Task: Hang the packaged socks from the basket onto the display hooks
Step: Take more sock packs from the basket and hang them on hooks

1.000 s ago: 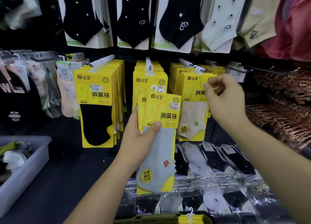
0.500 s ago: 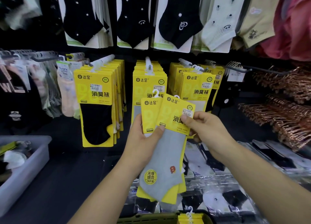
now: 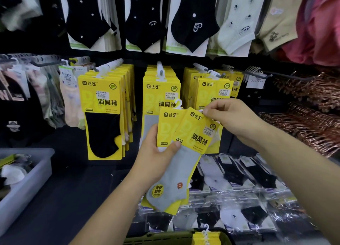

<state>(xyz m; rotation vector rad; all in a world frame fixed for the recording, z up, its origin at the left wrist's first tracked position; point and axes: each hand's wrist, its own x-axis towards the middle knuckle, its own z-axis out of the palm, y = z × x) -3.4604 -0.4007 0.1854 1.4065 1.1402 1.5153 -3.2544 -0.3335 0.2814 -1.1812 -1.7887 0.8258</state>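
My left hand (image 3: 156, 160) grips a small stack of yellow-carded sock packs (image 3: 166, 129), thumb across the front. The front pack (image 3: 191, 145), holding a grey sock, is tilted to the right, and my right hand (image 3: 231, 119) pinches its top right corner. Behind them three display hooks carry rows of the same yellow packs: left hook (image 3: 110, 66) with black socks, middle hook (image 3: 161, 71), right hook (image 3: 207, 71). An olive basket (image 3: 165, 238) with more yellow packs (image 3: 207, 238) shows at the bottom edge.
A grey plastic bin (image 3: 27, 182) of loose socks stands at lower left. Flat bagged socks (image 3: 239, 173) lie on the shelf below the hooks. Copper hangers (image 3: 311, 112) crowd the right side. Carded socks (image 3: 191, 20) hang in a row above.
My right hand came down from the right hook to the stack and took hold of the front pack, then slid up to its top corner. The front pack has fanned out to the right.
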